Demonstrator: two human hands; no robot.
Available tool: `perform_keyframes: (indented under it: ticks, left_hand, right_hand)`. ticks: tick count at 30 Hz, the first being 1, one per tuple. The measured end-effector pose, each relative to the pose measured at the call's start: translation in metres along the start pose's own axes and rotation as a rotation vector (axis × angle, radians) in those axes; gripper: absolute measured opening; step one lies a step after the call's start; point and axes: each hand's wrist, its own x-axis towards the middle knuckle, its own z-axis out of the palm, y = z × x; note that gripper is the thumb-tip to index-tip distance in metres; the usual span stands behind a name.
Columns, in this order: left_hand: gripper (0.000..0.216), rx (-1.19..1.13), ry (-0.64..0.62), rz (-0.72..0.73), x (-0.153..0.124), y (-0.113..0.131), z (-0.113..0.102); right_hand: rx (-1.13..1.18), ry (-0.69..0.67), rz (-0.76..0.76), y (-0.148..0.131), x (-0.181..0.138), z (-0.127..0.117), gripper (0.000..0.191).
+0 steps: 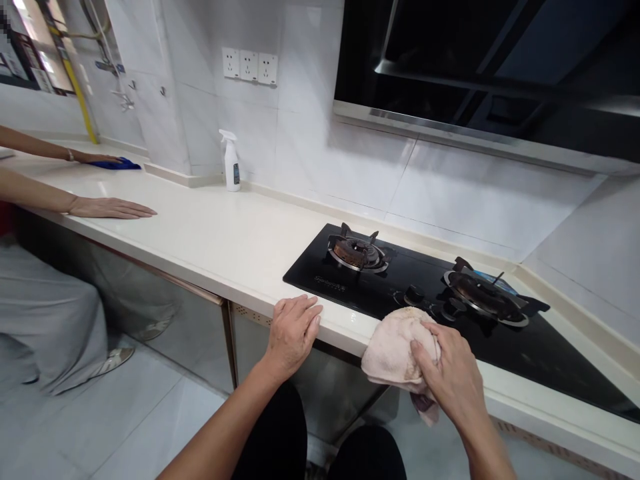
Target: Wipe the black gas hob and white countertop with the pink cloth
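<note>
My right hand (453, 370) grips a pale pink cleaning cloth (397, 350), bunched up and stained in places, at the front edge of the counter. The cloth hides part of the edge before the stove knobs (414, 295). Resting on the counter's front edge, my left hand (295, 330) holds nothing, its fingers stretched over the rim. Just beyond both hands lies the black glass gas stove (390, 263), with a rusty left burner (357, 252) and a right burner (483, 290).
A white spray bottle (231, 162) stands against the tiled wall. At the far left a co-worker's hand (113, 208) lies flat on the white counter (215, 227); their other hand presses a blue cloth (117, 163). A black range hood (480, 73) hangs above the stove.
</note>
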Motion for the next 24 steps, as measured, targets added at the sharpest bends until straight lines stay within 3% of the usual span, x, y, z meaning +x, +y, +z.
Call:
perform_keyframes:
  ticks: [24]
  left_hand:
    - [0.02, -0.002, -0.011, -0.013, -0.0014, -0.0005, 0.0011]
  right_hand:
    - [-0.017, 0.002, 0.049, 0.0, -0.0043, 0.0004, 0.05]
